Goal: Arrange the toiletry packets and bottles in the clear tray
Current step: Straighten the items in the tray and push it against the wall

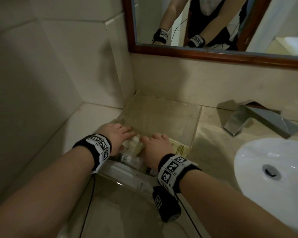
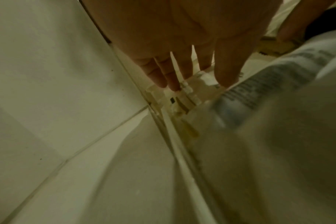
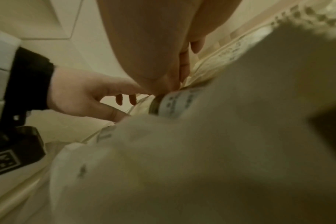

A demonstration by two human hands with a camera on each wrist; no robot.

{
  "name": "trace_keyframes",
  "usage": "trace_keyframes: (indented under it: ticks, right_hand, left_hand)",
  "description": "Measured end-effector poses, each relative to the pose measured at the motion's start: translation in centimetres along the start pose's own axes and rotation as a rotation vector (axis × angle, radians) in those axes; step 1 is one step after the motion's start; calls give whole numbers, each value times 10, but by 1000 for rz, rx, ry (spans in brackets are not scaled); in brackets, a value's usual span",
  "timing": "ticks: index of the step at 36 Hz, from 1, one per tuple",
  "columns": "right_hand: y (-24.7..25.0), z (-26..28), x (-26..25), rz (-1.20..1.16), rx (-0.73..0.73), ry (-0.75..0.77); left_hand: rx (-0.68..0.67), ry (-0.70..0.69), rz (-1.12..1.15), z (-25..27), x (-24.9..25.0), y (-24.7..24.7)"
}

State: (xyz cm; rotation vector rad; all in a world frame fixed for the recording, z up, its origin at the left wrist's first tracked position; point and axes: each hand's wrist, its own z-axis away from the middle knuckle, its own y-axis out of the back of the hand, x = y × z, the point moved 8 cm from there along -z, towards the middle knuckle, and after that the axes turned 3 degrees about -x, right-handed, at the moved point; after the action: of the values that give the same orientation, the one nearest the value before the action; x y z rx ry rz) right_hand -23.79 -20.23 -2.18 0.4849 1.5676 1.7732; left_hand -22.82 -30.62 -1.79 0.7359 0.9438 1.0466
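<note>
Only blurred, unreadable print on packets point(image 1: 132, 145) under both hands.

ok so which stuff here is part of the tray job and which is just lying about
Part of the job:
clear tray
packets
small bottle
left hand and right hand, both resting on the packets

Just there:
sink
tap
mirror

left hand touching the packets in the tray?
Touching. Left wrist view shows the left hand with fingers straight, tips on the white packets in the tray.
</note>
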Motion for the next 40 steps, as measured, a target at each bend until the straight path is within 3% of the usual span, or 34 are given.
trace_keyframes:
  ticks: [7,12,18,24,30,37,40]
  right_hand:
    - [5,7,-9,14,92,28]
    - [4,10,-21,72,37,158]
    - [2,5,-6,50,-80,89]
    - [22,21,21,41,-26,61]
    - [14,46,48,37,-108,9]
    - [1,43,42,36,-237,17]
    - [1,43,41,37,-219,20]
  left_hand:
    - [15,23,-2,1,-6,-1]
    - [31,41,95,-2,-7,-2]
    - [-16,-10,91,3,-5,-5]
    - [-70,-31,31,-3,0,0]
    - [-21,-14,62,-2,2,1]
    - [26,-16,88,0,5,6]
    - [47,-16,96,3,6,8]
